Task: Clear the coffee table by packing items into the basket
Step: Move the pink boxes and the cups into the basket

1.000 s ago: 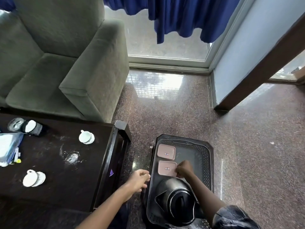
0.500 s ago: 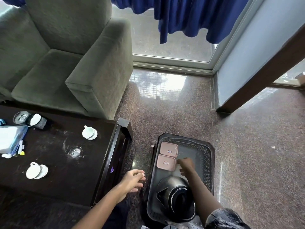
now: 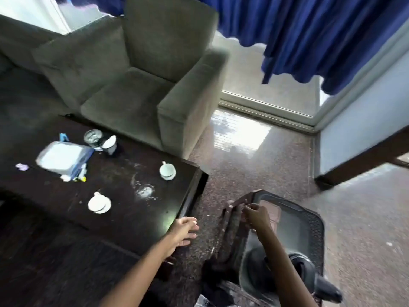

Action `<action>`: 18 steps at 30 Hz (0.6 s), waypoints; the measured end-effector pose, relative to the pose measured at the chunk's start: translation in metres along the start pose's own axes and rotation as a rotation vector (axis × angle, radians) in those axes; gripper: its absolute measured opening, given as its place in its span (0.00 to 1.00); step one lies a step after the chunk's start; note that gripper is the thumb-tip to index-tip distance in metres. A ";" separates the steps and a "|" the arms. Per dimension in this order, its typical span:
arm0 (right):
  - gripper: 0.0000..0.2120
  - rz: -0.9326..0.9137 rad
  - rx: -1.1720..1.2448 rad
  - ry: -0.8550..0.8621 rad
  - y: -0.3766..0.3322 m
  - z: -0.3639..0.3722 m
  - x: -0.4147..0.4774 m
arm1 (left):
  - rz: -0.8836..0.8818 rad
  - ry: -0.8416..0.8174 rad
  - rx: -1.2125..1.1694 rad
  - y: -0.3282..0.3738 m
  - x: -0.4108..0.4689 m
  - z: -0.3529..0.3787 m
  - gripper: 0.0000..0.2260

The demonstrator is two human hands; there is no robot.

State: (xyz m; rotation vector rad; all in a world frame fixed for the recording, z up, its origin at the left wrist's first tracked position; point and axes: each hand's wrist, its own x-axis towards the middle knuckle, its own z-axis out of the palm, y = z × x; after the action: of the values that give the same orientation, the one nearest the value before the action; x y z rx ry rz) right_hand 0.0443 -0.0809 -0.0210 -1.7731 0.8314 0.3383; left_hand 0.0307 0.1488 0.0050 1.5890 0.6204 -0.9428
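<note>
On the floor right of the coffee table point(image 3: 132, 218), the basket point(image 3: 319, 235) holds a dark kettle point(image 3: 306, 270) near and a pink box point(image 3: 275, 212) far. The left hand point(image 3: 184, 231) is relaxed and empty. The right hand point(image 3: 256, 216) curls over the basket, grip unclear.

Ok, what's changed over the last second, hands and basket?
The right hand has come away from the pink boxes and up to the left rim of the basket; blur hides whether it holds anything. The left hand has shifted toward the corner of the coffee table, fingers relaxed. Both cups stay on the table and the kettle in the basket.
</note>
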 end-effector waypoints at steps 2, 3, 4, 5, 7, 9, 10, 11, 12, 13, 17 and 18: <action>0.14 -0.001 -0.084 -0.044 -0.008 0.044 -0.014 | 0.010 0.029 -0.018 -0.016 -0.009 -0.041 0.06; 0.14 0.012 -0.120 -0.069 -0.011 0.068 -0.023 | 0.014 0.044 -0.013 -0.025 -0.015 -0.062 0.06; 0.14 0.028 -0.124 -0.100 -0.014 0.094 -0.031 | 0.023 0.058 -0.011 -0.034 -0.021 -0.084 0.06; 0.13 0.043 -0.117 -0.131 -0.016 0.121 -0.041 | 0.033 0.069 -0.019 -0.043 -0.026 -0.106 0.06; 0.13 0.063 -0.132 -0.208 -0.025 0.173 -0.063 | 0.045 0.108 -0.062 -0.057 -0.034 -0.148 0.06; 0.14 0.073 -0.194 -0.305 -0.035 0.220 -0.088 | 0.050 0.154 -0.098 -0.069 -0.045 -0.189 0.07; 0.14 0.064 -0.226 -0.353 -0.038 0.241 -0.100 | 0.057 0.173 -0.109 -0.076 -0.050 -0.207 0.07; 0.14 0.059 -0.249 -0.403 -0.042 0.260 -0.110 | 0.064 0.188 -0.121 -0.082 -0.053 -0.225 0.07; 0.14 0.059 -0.265 -0.447 -0.046 0.277 -0.118 | 0.072 0.204 -0.140 -0.085 -0.056 -0.240 0.07; 0.14 0.054 -0.280 -0.483 -0.051 0.292 -0.124 | 0.078 0.222 -0.156 -0.087 -0.058 -0.255 0.07; 0.11 0.030 -0.313 -0.517 -0.069 0.338 -0.130 | 0.090 0.257 -0.165 -0.082 -0.056 -0.303 0.07; 0.11 0.030 -0.313 -0.502 -0.073 0.347 -0.127 | 0.092 0.257 -0.168 -0.079 -0.056 -0.313 0.07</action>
State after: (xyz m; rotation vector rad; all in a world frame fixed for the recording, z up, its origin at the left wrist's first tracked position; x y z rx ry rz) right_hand 0.0619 0.2957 -0.0192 -1.8422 0.4598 0.9310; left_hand 0.0132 0.4752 0.0233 1.5850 0.7771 -0.6067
